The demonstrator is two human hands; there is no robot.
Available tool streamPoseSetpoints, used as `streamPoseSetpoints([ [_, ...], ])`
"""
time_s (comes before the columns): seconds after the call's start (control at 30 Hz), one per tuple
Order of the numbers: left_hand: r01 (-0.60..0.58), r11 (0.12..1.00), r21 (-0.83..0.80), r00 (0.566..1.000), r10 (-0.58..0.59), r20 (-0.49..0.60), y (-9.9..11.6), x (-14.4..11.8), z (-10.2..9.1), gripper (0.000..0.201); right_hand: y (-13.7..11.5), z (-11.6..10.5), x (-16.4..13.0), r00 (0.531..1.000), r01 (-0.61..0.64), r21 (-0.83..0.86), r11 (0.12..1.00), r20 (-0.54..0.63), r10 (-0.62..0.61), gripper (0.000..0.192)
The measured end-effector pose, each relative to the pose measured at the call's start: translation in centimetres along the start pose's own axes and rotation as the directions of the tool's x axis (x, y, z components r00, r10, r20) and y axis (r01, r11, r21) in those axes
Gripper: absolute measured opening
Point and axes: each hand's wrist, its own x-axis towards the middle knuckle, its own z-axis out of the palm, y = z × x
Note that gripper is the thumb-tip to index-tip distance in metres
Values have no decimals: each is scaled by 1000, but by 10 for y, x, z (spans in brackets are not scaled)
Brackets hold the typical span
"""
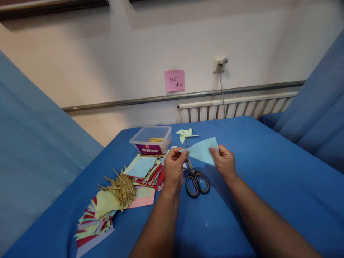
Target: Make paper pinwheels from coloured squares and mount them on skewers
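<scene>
A light blue sheet of paper is held up between my two hands over the table. My left hand pinches its narrow left corner. At the wider right end, my right hand grips the edge with the thumb on top. Below the paper lie black-handled scissors, their blades partly hidden behind the paper and my left hand. Behind the paper rests a pale green pinwheel with a stick.
Left of my hands are stacked coloured papers, a heap of thin brown sticks and fanned paper pieces. A clear plastic box holding yellow sticks stands behind them. Blue cloth covers the table; a radiator is beyond it.
</scene>
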Motion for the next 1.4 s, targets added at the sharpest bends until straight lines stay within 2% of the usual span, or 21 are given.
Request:
streamPoseSetpoints([
  [0.33, -3, 1000, -4, 1000, 3, -28, 0, -1, -1, 34, 3, 0, 0, 999, -23, 13, 1000, 26, 22, 39],
  [0.67, 12, 998, -59, 1000, -11, 16, 5, -5, 1, 35, 6, 0, 2, 996, -55, 33, 998, 76, 52, 39],
  [0.93, 23, 996, -85, 999, -27, -36, 5, -4, 2, 40, 6, -1, 1, 995, -60, 40, 997, 82, 57, 37],
  [1.07, 31, 994, -100, 998, -35, -42, 6, -3, 1, 35, 6, -1, 1, 993, -62, 41, 997, 100, 57, 38],
  [1.23, 43, 996, -80, 999, -42, 10, 4, 0, 0, 32, 6, -1, 3, 994, -70, 62, 996, 94, 64, 38],
  [1.4, 20, 998, 52, 997, -16, -74, 0, 3, -3, 38, 5, -2, 4, 993, -74, 62, 995, 97, 68, 38],
])
